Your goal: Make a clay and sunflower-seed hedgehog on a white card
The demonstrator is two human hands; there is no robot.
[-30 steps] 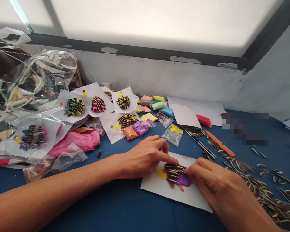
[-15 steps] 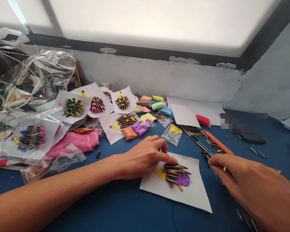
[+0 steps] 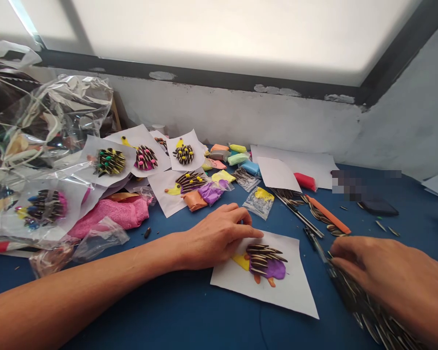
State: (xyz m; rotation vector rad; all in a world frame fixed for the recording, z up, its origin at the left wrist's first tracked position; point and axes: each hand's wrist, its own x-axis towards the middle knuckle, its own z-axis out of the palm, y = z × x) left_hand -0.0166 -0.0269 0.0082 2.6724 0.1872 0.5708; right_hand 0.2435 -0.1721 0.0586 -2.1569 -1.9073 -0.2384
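My left hand (image 3: 228,233) rests at the upper left of a white paper sheet (image 3: 294,291), index finger stretched across it and the others loosely bent. On the sheet lies a clay hedgehog with a purple body (image 3: 276,269), yellow snout (image 3: 241,261) and orange feet. Striped sunflower seeds (image 3: 263,255) stick into the upper body in rows. My right hand (image 3: 390,277) is over a pile of sunflower seeds (image 3: 374,318) at the right. Its thumb and forefinger are pinched around what looks like a seed, with only a light tip showing.
Dark-handled tweezers (image 3: 316,243) lie beside the seed pile, near an orange stick (image 3: 328,214). Packets of coloured clay (image 3: 213,192), finished hedgehog sheets (image 3: 186,154), a pink cloth (image 3: 113,212) and clear plastic bags (image 3: 58,112) spread behind and left. A dark phone (image 3: 379,206) lies at right.
My right hand has shifted right, away from the paper, uncovering more of the seed pile. My left index finger has drawn back slightly from the seeds on the hedgehog.
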